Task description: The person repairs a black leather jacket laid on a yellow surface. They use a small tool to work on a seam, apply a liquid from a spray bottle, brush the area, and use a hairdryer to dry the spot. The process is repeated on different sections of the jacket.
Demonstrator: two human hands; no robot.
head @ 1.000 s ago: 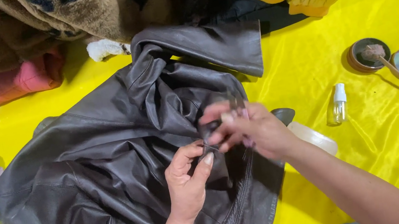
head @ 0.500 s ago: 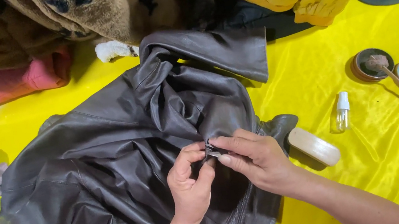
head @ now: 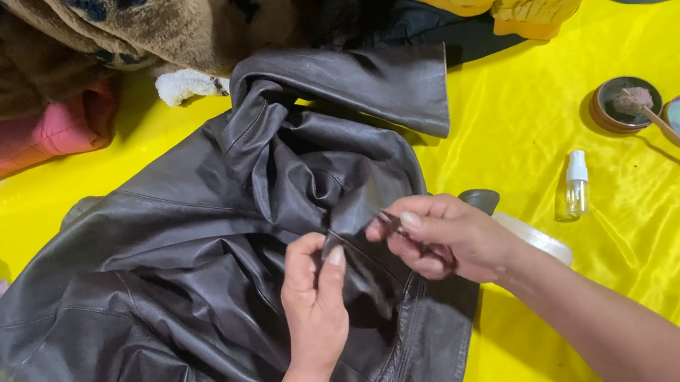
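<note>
I have the dark brown leather jacket [head: 192,299] spread crumpled on the yellow-covered worktop [head: 667,274]. My left hand [head: 314,301] pinches a fold of leather at its middle, fingers closed on it. My right hand [head: 445,238] is closed on the same fold, apparently around a thin tool I cannot identify. I judge the fold should stay taut between both grips, with short, steady motions.

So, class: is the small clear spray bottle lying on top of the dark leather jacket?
No: the spray bottle lies on the yellow cloth, off to the side of the leather jacket.
</note>
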